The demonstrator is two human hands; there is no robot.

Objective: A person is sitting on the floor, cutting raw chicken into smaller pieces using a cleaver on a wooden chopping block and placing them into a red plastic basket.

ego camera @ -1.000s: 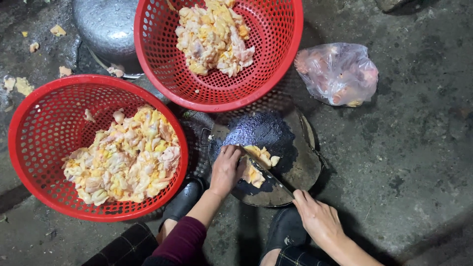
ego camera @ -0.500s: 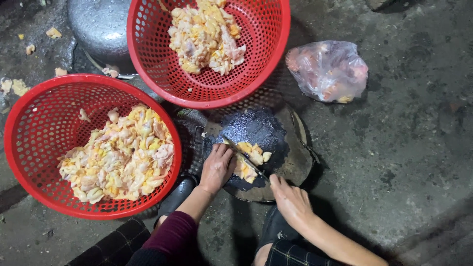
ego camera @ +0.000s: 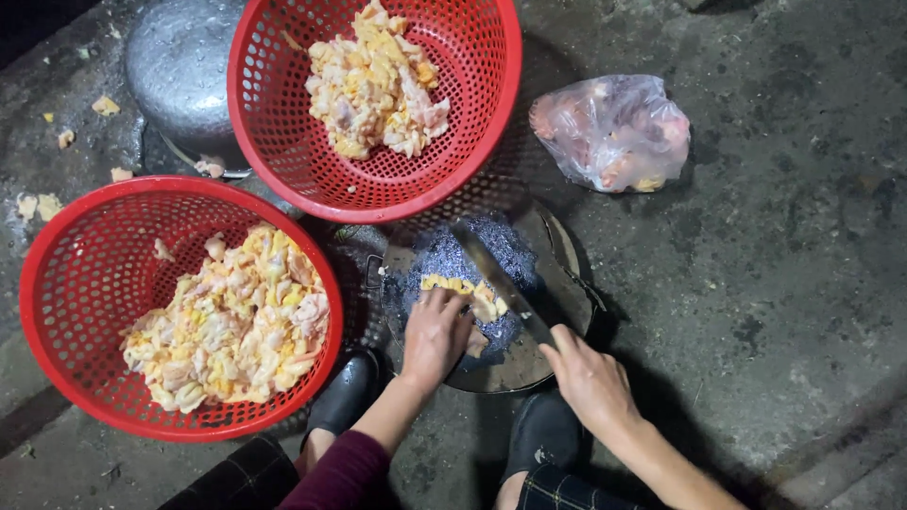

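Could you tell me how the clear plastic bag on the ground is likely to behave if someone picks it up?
The bag would probably sag and change shape when lifted, since its thin film is crumpled around lumpy contents. It looks fairly full, so likely heavy for its size. The film may be slippery, and a grip on its gathered edge seems safer than one on its bulging side.

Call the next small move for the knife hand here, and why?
Probably bring the knife down through the yellow meat pieces on the round chopping block. The right hand holds the blade raised and angled over them, the left hand pins them from the near side, and its fingers sit clear of the edge.
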